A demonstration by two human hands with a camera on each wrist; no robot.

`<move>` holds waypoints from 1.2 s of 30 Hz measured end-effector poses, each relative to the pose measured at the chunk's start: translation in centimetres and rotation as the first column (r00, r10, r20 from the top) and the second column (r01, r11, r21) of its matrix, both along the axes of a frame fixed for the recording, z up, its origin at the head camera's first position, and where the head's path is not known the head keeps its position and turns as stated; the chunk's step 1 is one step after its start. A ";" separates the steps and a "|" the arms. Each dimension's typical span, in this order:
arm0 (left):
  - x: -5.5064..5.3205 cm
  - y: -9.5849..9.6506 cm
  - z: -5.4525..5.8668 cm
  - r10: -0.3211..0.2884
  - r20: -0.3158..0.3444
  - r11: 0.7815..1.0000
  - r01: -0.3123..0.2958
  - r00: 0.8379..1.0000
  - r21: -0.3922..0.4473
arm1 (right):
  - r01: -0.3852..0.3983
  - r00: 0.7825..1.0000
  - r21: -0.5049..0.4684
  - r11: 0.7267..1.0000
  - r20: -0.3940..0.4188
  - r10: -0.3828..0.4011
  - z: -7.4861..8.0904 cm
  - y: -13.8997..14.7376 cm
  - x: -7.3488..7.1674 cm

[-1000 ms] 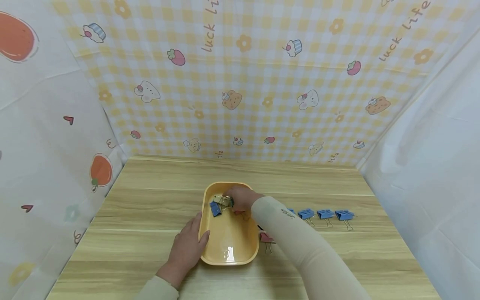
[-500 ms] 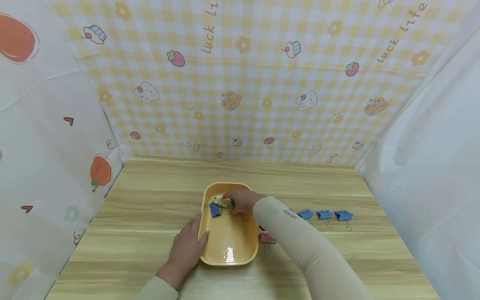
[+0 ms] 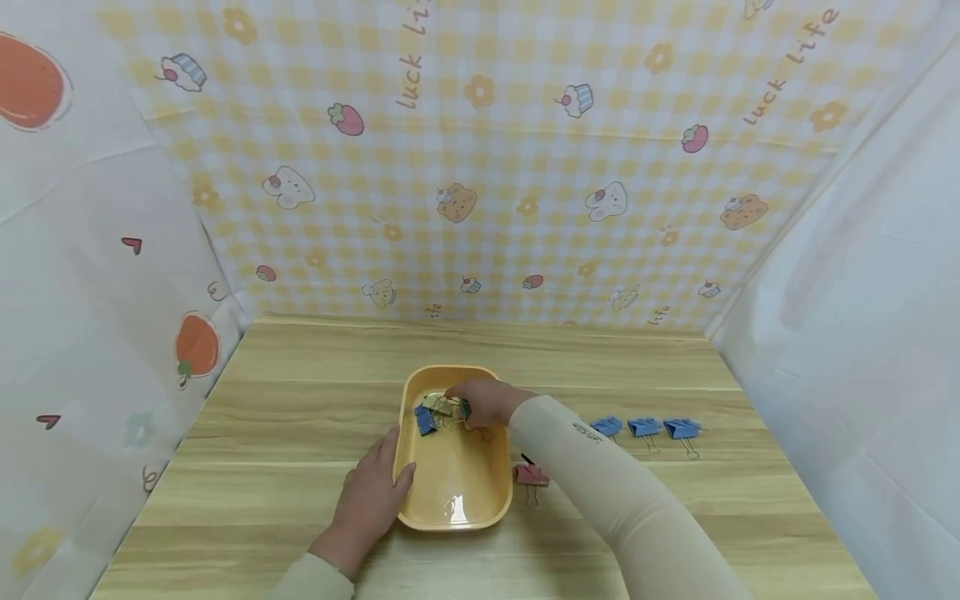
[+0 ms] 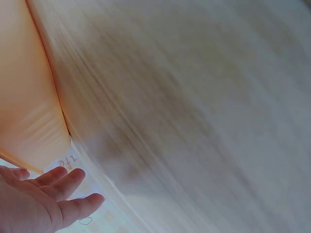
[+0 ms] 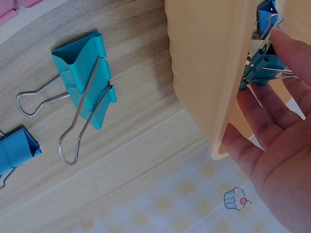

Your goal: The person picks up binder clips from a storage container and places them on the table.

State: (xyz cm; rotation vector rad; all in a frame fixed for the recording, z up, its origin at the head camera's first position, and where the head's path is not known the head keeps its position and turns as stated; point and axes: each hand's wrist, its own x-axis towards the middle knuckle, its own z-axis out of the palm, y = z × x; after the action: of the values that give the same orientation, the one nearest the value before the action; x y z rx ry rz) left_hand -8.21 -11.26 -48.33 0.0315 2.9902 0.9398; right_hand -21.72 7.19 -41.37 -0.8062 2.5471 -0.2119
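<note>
A yellow plastic tray [image 3: 453,500] stands on the wooden table. My left hand [image 3: 367,492] holds its left side, thumb over the rim and fingers along the outside; in the left wrist view the fingers [image 4: 68,187] stretch out straight. Over the far right rim, my right hand [image 3: 483,402] reaches inside. Its thumb and fingers pinch a dark green binder clip [image 5: 265,68] with wire handles, partly hidden by the tray wall in the right wrist view. Next to it inside the tray lie a gold binder clip [image 3: 437,406] and a blue binder clip [image 3: 425,420].
Several blue binder clips [image 3: 645,427] form a row to the tray's right, partly behind the right sleeve. A pink binder clip [image 3: 532,476] lies close by the tray's right side. The right wrist view shows a teal binder clip [image 5: 87,77]. A patterned cloth [image 3: 480,167] hangs behind the table.
My right hand has shifted slightly among the clips in the tray, and its sleeve uncovers a bit more of the pink clip. The left hand stays on the tray's side.
</note>
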 end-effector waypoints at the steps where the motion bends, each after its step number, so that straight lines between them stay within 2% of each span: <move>1: 0.0 0.0 0.0 0.000 0.001 1.000 0.000 1.000 -0.003 | 0.004 1.000 0.000 1.000 0.002 -0.004 0.0 0.1 0.0; 11: -0.1 -0.1 -0.3 -0.003 0.008 1.000 0.003 1.000 -0.008 | 0.048 0.999 -0.028 0.998 0.000 -0.048 0.4 0.7 0.6; 22: 0.1 0.0 0.2 -0.008 0.018 1.000 0.008 1.000 -0.016 | -0.003 0.999 -0.091 0.996 -0.036 0.000 1.0 1.5 0.9; 36: -0.1 -0.1 -0.2 -0.008 0.005 1.000 0.008 1.000 -0.015 | 0.091 0.995 -0.166 0.982 -0.026 -0.096 1.0 2.5 1.3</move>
State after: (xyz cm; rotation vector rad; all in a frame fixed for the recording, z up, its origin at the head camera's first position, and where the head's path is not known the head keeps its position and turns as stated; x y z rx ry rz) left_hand -8.30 -11.33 -48.55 0.0409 2.9899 0.9150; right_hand -20.45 9.69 -40.36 -0.7565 2.6280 -0.4479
